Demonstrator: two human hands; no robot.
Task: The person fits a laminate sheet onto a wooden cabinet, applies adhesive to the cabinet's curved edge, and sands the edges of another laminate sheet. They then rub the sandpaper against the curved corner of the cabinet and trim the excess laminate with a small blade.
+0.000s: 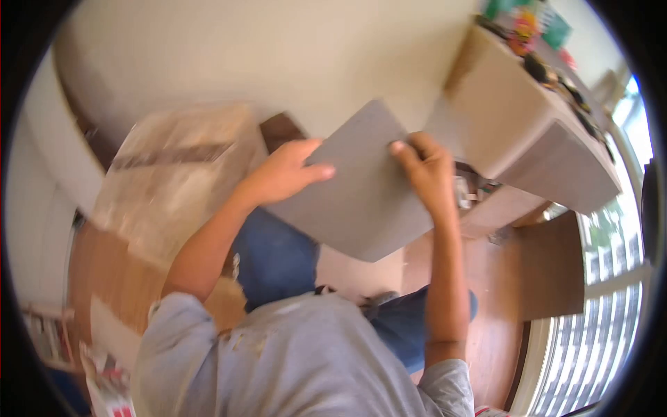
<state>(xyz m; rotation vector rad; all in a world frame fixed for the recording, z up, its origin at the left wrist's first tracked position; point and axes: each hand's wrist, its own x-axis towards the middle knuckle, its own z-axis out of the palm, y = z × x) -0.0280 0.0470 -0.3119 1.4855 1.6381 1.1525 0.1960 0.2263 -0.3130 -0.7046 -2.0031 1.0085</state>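
Observation:
A flat grey rectangular panel (pixel 361 187) is held up in front of my body, tilted, with one corner pointing toward the wall. My left hand (pixel 288 170) grips its left edge, thumb on the near face and fingers behind. On the opposite edge, my right hand (pixel 425 170) holds it with the thumb pressed on the face and the other fingers curled around the back. What lies behind the panel is hidden.
A large carton wrapped in clear plastic (pixel 180 174) stands at the left. To the right is a light cabinet (pixel 511 104) with an open grey door (pixel 566 167) and small items on top. A brown panel (pixel 549 267) stands by the window blinds (pixel 590 361).

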